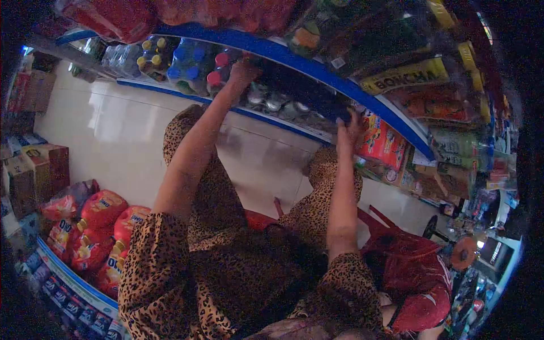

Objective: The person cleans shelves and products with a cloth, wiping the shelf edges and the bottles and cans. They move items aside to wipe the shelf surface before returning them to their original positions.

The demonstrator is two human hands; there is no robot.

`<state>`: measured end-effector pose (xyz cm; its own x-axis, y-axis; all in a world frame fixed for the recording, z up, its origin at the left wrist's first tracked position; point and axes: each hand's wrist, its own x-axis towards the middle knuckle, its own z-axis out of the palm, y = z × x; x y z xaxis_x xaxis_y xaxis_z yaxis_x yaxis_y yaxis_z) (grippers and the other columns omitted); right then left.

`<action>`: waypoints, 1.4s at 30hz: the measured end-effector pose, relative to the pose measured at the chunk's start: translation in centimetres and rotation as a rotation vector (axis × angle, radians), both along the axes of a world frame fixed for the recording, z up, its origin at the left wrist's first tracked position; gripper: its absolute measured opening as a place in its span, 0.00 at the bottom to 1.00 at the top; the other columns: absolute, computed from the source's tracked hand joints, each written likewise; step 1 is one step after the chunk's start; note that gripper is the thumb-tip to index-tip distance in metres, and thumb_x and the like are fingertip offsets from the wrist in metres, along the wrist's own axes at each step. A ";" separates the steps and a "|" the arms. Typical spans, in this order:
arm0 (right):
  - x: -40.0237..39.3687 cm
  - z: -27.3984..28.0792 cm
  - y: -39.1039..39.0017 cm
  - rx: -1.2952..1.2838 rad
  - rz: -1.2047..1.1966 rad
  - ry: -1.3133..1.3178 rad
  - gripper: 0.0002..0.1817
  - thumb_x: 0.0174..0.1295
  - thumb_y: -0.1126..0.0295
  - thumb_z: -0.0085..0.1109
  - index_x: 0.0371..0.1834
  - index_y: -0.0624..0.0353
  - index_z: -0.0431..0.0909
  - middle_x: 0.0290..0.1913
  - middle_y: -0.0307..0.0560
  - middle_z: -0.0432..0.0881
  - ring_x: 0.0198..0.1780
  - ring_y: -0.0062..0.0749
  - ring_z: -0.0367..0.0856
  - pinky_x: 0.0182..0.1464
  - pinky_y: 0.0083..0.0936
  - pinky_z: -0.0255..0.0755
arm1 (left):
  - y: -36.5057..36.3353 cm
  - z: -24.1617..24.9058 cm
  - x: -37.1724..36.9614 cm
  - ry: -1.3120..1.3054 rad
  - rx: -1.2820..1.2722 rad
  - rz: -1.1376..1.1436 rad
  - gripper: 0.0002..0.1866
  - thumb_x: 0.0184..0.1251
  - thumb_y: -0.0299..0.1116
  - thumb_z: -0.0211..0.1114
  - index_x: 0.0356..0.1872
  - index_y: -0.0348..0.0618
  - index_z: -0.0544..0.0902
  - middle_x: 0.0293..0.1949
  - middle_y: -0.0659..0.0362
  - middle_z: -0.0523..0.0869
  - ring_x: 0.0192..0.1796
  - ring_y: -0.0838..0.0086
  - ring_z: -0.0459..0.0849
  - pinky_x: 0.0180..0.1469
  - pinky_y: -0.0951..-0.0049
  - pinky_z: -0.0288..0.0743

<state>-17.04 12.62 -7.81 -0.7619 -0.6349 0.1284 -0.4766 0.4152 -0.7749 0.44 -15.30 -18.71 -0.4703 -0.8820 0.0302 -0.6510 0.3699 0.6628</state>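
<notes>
My left hand (pixel 243 71) reaches up to the shelf, beside bottles with red caps (pixel 218 68) and blue caps (pixel 190 62). Its fingers curl into a dark gap above a row of cans (pixel 272 102), and what they grip is hidden. My right hand (pixel 347 129) is raised further right. Its fingers point up against the left edge of a red snack packet (pixel 382 141). Both sleeves are leopard print (pixel 153 272).
Blue shelf edges (pixel 317 65) run across above and below the goods, with yellow and orange packets (pixel 419 73) higher up. Red detergent bags (pixel 96 226) and cardboard boxes (pixel 45 170) stand at the left. The pale tiled floor (pixel 113 136) lies between. A red bag (pixel 413 277) sits at the lower right.
</notes>
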 end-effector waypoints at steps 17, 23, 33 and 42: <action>4.8 -3.4 -3.0 0.505 0.393 0.469 0.33 0.56 0.50 0.50 0.64 0.50 0.56 0.69 0.58 0.47 0.69 0.56 0.43 0.62 0.63 0.37 | 1.4 4.4 4.0 0.709 0.098 -0.015 0.29 0.40 0.21 0.60 0.52 0.41 0.70 0.39 0.50 0.81 0.43 0.57 0.80 0.44 0.63 0.73; 7.5 -3.6 -5.8 0.406 0.441 0.460 0.32 0.57 0.51 0.50 0.64 0.50 0.57 0.68 0.58 0.50 0.68 0.58 0.46 0.62 0.61 0.41 | 0.0 7.2 8.0 0.480 0.075 0.170 0.26 0.40 0.23 0.58 0.48 0.42 0.70 0.39 0.46 0.80 0.44 0.53 0.79 0.44 0.58 0.71; 12.9 -1.9 -10.6 0.352 0.599 0.492 0.31 0.58 0.53 0.50 0.63 0.53 0.59 0.67 0.62 0.50 0.67 0.61 0.47 0.64 0.54 0.43 | -3.6 8.2 14.2 0.435 -0.002 0.257 0.09 0.43 0.29 0.56 0.27 0.42 0.81 0.28 0.49 0.82 0.34 0.57 0.82 0.38 0.63 0.75; 17.0 -1.0 -14.2 0.194 0.811 0.473 0.33 0.51 0.66 0.59 0.61 0.53 0.58 0.65 0.62 0.53 0.66 0.56 0.50 0.64 0.45 0.50 | -5.1 10.0 19.0 0.548 -0.563 0.398 0.09 0.48 0.29 0.59 0.32 0.43 0.84 0.24 0.54 0.83 0.30 0.62 0.81 0.37 0.66 0.74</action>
<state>0.00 -1.61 -8.76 0.0227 -0.9889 0.1470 -0.9215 -0.0777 -0.3806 19.47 -20.44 -8.74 0.0773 -0.7633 0.6413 -0.4449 0.5492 0.7074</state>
